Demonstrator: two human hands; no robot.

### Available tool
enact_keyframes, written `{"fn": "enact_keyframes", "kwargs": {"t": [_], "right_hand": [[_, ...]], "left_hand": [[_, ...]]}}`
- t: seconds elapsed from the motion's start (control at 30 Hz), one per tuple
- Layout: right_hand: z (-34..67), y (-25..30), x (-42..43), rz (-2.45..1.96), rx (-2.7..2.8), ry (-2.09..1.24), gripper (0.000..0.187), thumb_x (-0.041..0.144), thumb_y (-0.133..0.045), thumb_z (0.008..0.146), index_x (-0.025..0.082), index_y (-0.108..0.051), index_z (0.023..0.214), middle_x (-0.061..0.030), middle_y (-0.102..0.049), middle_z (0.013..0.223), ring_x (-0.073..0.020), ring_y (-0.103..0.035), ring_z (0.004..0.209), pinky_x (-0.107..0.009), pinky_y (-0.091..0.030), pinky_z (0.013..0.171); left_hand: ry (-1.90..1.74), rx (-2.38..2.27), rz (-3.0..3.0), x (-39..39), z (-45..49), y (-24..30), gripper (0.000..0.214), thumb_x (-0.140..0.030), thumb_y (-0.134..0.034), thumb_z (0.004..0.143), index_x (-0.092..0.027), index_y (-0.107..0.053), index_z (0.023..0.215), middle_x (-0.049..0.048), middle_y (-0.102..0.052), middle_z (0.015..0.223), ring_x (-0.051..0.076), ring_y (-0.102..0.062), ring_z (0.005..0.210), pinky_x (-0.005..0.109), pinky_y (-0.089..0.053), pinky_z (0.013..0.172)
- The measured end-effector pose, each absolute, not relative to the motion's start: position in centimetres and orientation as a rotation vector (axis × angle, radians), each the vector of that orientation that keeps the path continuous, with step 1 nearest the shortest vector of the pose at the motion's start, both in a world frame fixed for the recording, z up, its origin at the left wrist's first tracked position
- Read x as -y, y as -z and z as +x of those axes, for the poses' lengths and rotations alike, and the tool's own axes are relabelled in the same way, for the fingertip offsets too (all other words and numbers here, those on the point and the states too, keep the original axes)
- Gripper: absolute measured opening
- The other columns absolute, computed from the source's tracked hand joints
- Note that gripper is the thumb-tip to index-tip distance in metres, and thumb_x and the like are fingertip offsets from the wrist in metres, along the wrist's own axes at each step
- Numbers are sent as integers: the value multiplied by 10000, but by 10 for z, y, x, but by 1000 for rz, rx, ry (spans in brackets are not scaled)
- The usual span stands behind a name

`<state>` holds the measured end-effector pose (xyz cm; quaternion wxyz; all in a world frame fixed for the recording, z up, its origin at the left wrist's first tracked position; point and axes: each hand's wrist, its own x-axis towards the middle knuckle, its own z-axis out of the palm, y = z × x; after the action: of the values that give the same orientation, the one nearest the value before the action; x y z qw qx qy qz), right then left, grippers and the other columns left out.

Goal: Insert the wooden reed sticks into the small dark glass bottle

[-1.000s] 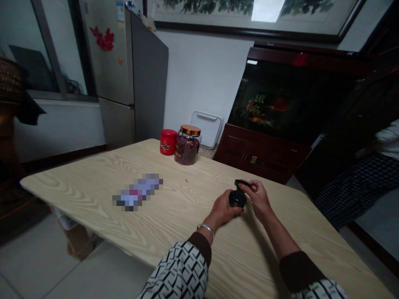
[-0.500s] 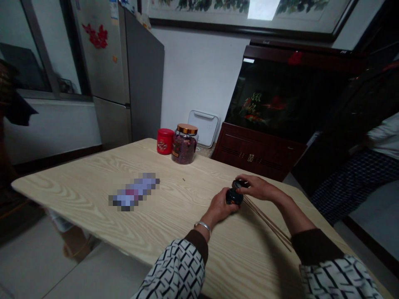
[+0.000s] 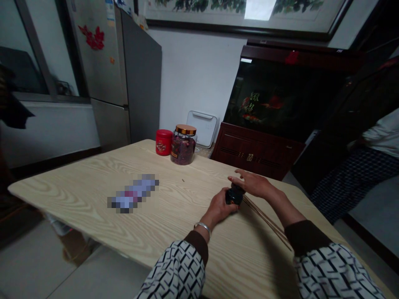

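- My left hand (image 3: 219, 206) is around the pot (image 3: 234, 197), right of the tabletop's (image 3: 174, 220) middle.
- My right hand (image 3: 254, 183) is just beyond, over the lid (image 3: 238, 188).
- Sticks (image 3: 268, 223) stretch from beside the pot toward my right sleeve (image 3: 307, 236).
- Far left of my hands lies a pixelated item (image 3: 134, 194).
- At the back edge, the canister (image 3: 163, 142) stands left of the jar (image 3: 183, 148).
- Behind: fridge (image 3: 107, 79) left, tank (image 3: 280, 91) right.

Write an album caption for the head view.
Left hand holding a small dark jar, right hand over a dark lid, thin sticks nearby.
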<state>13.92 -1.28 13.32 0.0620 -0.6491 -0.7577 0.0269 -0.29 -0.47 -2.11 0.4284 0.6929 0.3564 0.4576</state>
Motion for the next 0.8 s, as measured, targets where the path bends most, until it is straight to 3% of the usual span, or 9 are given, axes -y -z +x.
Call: {"fn": "enact_keyframes", "kwargs": {"t": [0.1, 0.2, 0.27, 0.4, 0.5, 0.57, 0.63, 0.8], "right_hand": [[154, -135, 18, -1648, 2403, -359, 693, 543, -558, 867, 229, -414, 1467, -118, -491, 1475, -263, -583, 1210, -373, -451, 988], [159, -136, 21, -1543, 2520, -379, 628, 413, -637, 814, 206, -499, 1391, -104, -553, 1411, -247, -582, 1203, -349, -446, 989], [156, -136, 21, -1686, 2487, -215, 597, 474, -649, 808, 200, -552, 1329, -122, -632, 1298, -276, -617, 1136, -375, -459, 950], [149, -133, 23, -2058, 2274, 51, 781, 719, -493, 832, 182, -483, 1399, -183, -697, 1140, -365, -649, 1062, -462, -464, 876], [151, -132, 26, -1958, 2266, -76, 820, 711, -429, 868, 180, -362, 1491, -189, -627, 1289, -331, -622, 1136, -434, -463, 914], [154, -132, 28, -1768, 2392, -206, 819, 637, -524, 856, 195, -319, 1514, -162, -518, 1434, -284, -587, 1200, -378, -455, 957], [155, -134, 29, -1703, 2486, -223, 795, 577, -600, 828, 212, -361, 1493, -140, -505, 1452, -274, -575, 1217, -361, -447, 973], [149, -137, 29, -2080, 2290, 94, 815, 735, -463, 835, 163, -477, 1416, -202, -693, 1147, -395, -625, 1106, -495, -450, 899]], "left_hand": [[-1139, -882, 1745, 5, -4, 21, 615, -267, -799, 653, -207, -562, 1218, 40, -683, 1060, 222, -624, 947, 309, -478, 831], [-1144, -886, 1744, 6, -4, 20, 593, -277, -791, 664, -208, -563, 1207, 37, -680, 1054, 217, -621, 940, 301, -476, 818], [-1153, -886, 1740, 6, -4, 20, 601, -285, -793, 664, -210, -561, 1213, 40, -678, 1063, 219, -618, 950, 308, -475, 832], [-1134, -883, 1727, 6, -5, 19, 631, -290, -796, 656, -206, -555, 1233, 48, -681, 1065, 228, -622, 956, 324, -479, 849], [-1128, -883, 1729, 7, -5, 18, 642, -280, -791, 657, -205, -550, 1247, 51, -684, 1069, 229, -625, 954, 325, -481, 851], [-1147, -874, 1730, 7, -4, 18, 631, -267, -786, 659, -207, -553, 1243, 50, -682, 1075, 226, -623, 958, 323, -478, 857], [-1154, -871, 1721, 7, -4, 18, 619, -268, -787, 658, -208, -559, 1231, 46, -681, 1069, 224, -622, 955, 323, -477, 861], [-1130, -893, 1700, 7, -3, 18, 655, -287, -804, 639, -209, -554, 1240, 49, -681, 1069, 223, -619, 952, 328, -470, 879]]}}
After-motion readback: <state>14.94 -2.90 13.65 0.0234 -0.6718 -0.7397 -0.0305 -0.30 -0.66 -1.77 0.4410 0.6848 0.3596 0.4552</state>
